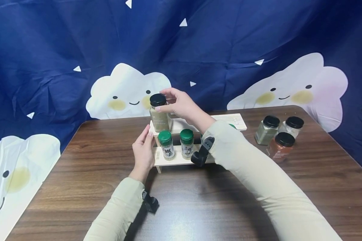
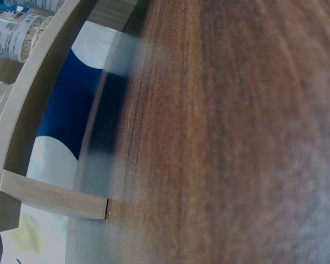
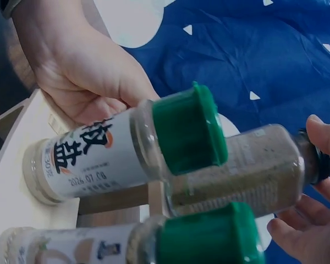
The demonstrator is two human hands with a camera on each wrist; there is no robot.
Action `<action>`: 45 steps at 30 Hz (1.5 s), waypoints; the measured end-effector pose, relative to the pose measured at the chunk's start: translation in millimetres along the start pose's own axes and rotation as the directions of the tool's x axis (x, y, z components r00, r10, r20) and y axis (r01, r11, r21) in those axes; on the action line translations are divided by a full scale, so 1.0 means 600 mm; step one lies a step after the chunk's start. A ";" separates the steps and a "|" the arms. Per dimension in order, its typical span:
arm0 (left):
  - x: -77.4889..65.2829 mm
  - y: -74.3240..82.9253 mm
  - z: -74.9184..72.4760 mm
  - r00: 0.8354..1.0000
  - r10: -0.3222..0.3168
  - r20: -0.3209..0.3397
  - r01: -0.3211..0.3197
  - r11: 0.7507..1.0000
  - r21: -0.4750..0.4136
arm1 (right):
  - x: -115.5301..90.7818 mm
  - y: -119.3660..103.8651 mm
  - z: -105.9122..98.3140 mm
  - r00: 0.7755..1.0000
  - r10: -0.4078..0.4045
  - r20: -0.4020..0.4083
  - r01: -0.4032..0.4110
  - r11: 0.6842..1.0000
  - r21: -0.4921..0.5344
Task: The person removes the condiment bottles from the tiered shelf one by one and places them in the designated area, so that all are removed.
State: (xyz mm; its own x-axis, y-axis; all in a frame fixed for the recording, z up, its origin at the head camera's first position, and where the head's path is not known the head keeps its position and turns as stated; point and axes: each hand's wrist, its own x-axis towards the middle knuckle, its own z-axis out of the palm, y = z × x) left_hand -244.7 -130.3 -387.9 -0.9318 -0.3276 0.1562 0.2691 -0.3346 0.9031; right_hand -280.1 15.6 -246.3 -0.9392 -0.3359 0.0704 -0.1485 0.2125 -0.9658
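A two-tier wooden spice rack (image 1: 175, 162) stands on the table. Fingers and thumb of my right hand (image 1: 182, 106) grip the black lid of a square glass jar (image 1: 160, 121) of greenish-brown powder. The jar is upright at the upper tier's left end; whether its base bears on the wood is hard to tell. My left hand (image 1: 143, 152) holds the rack's left end, its fingertips partly hidden behind bottles in the right wrist view. Two green-capped shaker bottles, one left (image 3: 99, 157) and one beside it (image 1: 187, 144), stand on the lower tier.
On the table's right stand three black-lidded jars: green (image 1: 266, 130), pale (image 1: 292, 126) and red-orange (image 1: 280, 147). Another green cap (image 1: 232, 126) shows behind my right sleeve. A blue cloth (image 1: 199, 40) with clouds hangs behind the brown table (image 1: 108, 147).
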 end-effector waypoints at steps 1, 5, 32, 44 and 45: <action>0.000 0.000 0.000 1.000 0.001 0.002 -0.001 1.000 -0.002 | 0.001 0.000 0.002 1.000 -0.001 -0.002 0.001 1.000 -0.007; 0.001 -0.001 0.002 1.000 0.001 0.006 -0.001 1.000 -0.008 | 0.002 0.001 0.011 1.000 -0.022 -0.017 0.021 0.998 -0.052; -0.003 0.001 0.001 1.000 0.003 0.001 -0.003 1.000 0.011 | 0.003 0.008 0.017 0.990 -0.139 -0.039 0.118 0.935 -0.334; -0.003 0.000 0.001 1.000 0.013 -0.005 -0.013 1.000 0.000 | 0.000 0.010 0.008 0.987 -0.158 -0.020 0.143 0.935 -0.323; -0.002 -0.001 0.001 1.000 0.014 -0.005 -0.014 1.000 -0.002 | 0.000 0.011 0.007 0.987 -0.159 -0.018 0.145 0.936 -0.322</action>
State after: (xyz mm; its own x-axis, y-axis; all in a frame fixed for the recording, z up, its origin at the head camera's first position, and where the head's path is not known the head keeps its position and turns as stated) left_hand -243.6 -129.5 -388.3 -0.9266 -0.3370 0.1667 0.2827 -0.3322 0.8998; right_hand -279.8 13.1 -253.5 -0.9090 -0.3491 0.2278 -0.3748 0.4454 -0.8131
